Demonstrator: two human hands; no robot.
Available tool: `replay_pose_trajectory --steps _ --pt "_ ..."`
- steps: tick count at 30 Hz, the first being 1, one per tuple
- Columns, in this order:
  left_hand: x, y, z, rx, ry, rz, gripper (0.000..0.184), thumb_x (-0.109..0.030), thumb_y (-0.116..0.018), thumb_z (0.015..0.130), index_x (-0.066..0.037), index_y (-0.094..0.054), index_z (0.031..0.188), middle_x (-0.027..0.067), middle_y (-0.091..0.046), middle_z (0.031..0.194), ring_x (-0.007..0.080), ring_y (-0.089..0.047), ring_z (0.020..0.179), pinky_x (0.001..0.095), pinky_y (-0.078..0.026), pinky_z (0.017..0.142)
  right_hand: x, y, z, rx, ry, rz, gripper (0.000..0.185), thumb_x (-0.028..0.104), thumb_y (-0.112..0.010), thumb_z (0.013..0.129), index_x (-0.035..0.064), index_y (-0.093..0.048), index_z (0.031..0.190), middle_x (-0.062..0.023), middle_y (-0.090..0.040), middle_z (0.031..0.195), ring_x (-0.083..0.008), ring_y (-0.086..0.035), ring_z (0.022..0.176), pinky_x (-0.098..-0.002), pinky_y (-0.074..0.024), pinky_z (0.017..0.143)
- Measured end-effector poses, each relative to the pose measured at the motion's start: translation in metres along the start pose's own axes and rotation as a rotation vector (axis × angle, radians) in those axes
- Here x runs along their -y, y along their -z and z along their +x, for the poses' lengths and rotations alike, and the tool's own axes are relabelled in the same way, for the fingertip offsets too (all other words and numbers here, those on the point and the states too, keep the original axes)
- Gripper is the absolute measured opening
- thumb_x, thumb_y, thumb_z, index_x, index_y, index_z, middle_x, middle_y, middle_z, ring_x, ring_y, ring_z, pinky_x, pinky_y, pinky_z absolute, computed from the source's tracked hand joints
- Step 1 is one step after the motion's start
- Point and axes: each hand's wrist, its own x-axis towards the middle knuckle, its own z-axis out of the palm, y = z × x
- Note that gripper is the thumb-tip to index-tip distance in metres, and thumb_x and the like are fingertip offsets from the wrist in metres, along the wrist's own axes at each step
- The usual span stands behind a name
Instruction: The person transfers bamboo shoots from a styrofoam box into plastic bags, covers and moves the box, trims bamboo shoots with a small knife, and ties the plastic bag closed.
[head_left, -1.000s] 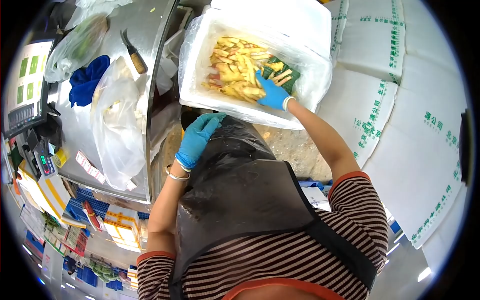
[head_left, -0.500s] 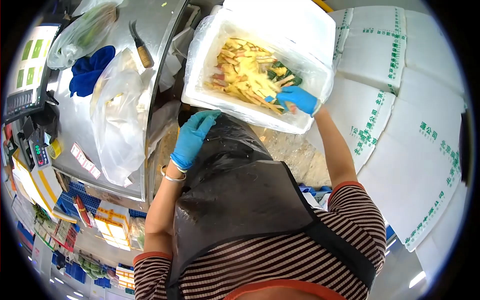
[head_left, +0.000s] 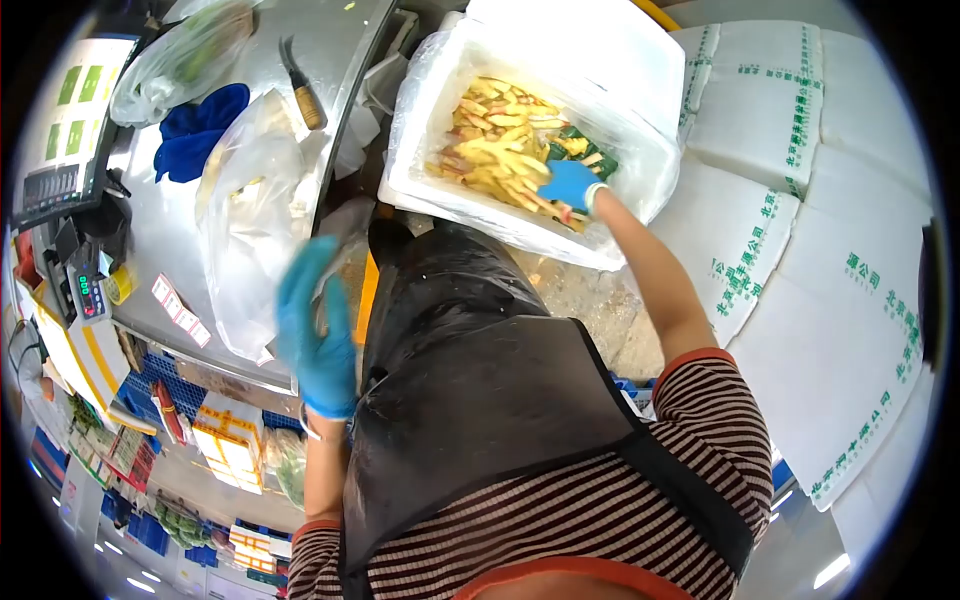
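Note:
A white foam box point(head_left: 410, 165) lined with clear plastic holds a heap of yellow, partly pinkish pieces point(head_left: 500, 150), with some dark green leaf-like material point(head_left: 603, 163) at the heap's right. My right hand point(head_left: 572, 185), in a blue glove, reaches into the box at the right edge of the heap. Its fingertips are hidden among or behind the pieces, so any hold is unclear. My left hand point(head_left: 318, 335), also blue-gloved and slightly blurred, is raised beside the metal table's edge with thumb and fingers apart and nothing in it.
On the metal table point(head_left: 290, 215) at the left are a wooden-handled hooked knife point(head_left: 306, 100), a blue cloth point(head_left: 200, 130), plastic bags point(head_left: 255, 240) and a label strip point(head_left: 181, 311). A monitor point(head_left: 75, 120) and a scale point(head_left: 88, 290) stand at far left. White packages point(head_left: 850, 260) fill the right.
My left hand has lifted off the apron, moved left and down, and spread its fingers. My right hand moved right, then back left to the heap. The view has shifted slightly.

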Motion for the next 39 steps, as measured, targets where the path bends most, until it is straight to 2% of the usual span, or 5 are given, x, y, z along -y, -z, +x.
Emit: replay_pose_trajectory --steps 9,21,27,35,39 --pt "0.081 0.066 -0.03 -0.496 0.354 0.638 0.093 -0.022 -0.083 0.075 -0.003 -0.029 0.148 0.0235 -0.037 0.144 0.0345 -0.041 0.131 0.0429 -0.036 0.108 0.034 0.085 -0.1 0.092 0.059 0.508 0.024 0.018 -0.065 0.086 -0.004 -0.059 0.093 -0.0087 -0.058 0.058 -0.0157 -0.053 0.034 -0.0277 -0.0423 0.031" --pt "0.118 0.068 -0.023 -0.512 0.335 0.124 0.037 0.003 -0.054 0.091 -0.003 -0.062 0.126 0.0121 -0.066 0.116 0.0149 -0.06 0.096 0.0269 -0.047 0.086 0.302 -0.028 -0.028 0.967 0.659 0.139 0.023 0.023 -0.07 0.082 0.0007 -0.07 0.081 -0.0014 -0.061 0.063 -0.0064 -0.051 0.055 -0.0255 -0.0373 0.049" --pt "0.123 0.04 -0.044 -0.574 0.309 -0.018 0.032 -0.006 -0.054 0.095 -0.001 -0.061 0.126 0.0054 -0.065 0.09 0.0116 -0.057 0.071 0.0246 -0.048 0.065 0.4 -0.121 0.034 0.546 0.432 0.97 0.019 0.021 -0.065 0.087 0.0019 -0.068 0.09 -0.0096 -0.066 0.085 -0.016 -0.059 0.074 -0.027 -0.0483 0.071" --pt "0.123 0.091 0.0 -0.712 0.669 -0.336 0.031 -0.023 -0.055 0.097 -0.006 -0.063 0.122 0.0031 -0.062 0.072 0.0073 -0.056 0.055 0.0202 -0.044 0.044 0.341 -0.14 0.029 -0.355 1.461 -0.103 0.03 0.015 -0.047 0.098 0.0013 -0.059 0.122 -0.0131 -0.063 0.118 -0.0225 -0.061 0.106 -0.0345 -0.0469 0.097" --pt "0.12 0.106 0.01 -0.685 0.682 -0.315 0.031 -0.02 -0.054 0.096 -0.004 -0.063 0.122 0.0064 -0.067 0.08 0.0087 -0.059 0.067 0.0222 -0.051 0.054 0.299 -0.056 -0.062 0.58 0.678 1.032 0.038 0.017 -0.049 0.099 0.005 -0.052 0.135 -0.0114 -0.063 0.12 -0.0204 -0.064 0.108 -0.0308 -0.0515 0.092"
